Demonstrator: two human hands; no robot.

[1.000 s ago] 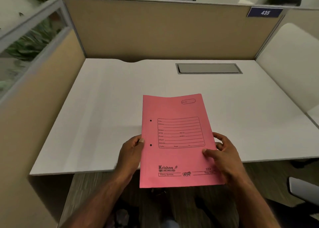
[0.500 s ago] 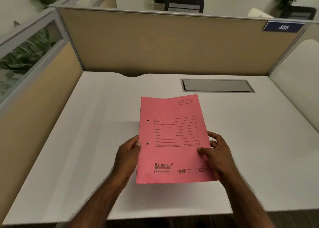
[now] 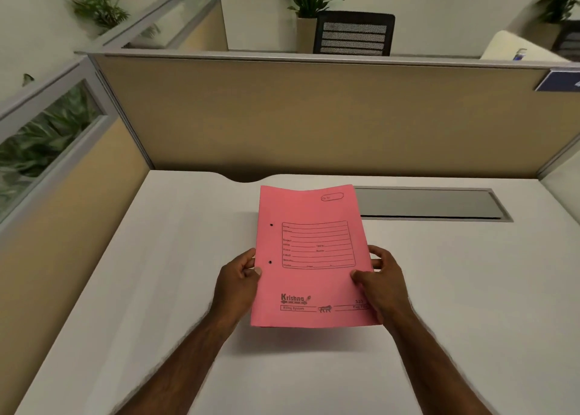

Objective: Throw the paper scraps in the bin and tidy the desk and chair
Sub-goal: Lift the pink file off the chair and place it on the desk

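- The pink folder (image 3: 310, 257) is hanging just above the desk (image 3: 157, 289), between the two hands.
- The left hand (image 3: 237, 284) is pinching its left edge, thumb on top.
- The right hand (image 3: 381, 284) is pinching its right edge.
- A grey hatch (image 3: 430, 204) is lying behind the folder.

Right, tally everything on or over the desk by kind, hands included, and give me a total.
Pink file folder: 1, held over the desk
Hands: 2, left hand and right hand, one on each side edge of the folder
Grey cable hatch set in the desk top: 1
Paper scraps: 0 in view
Total: 4
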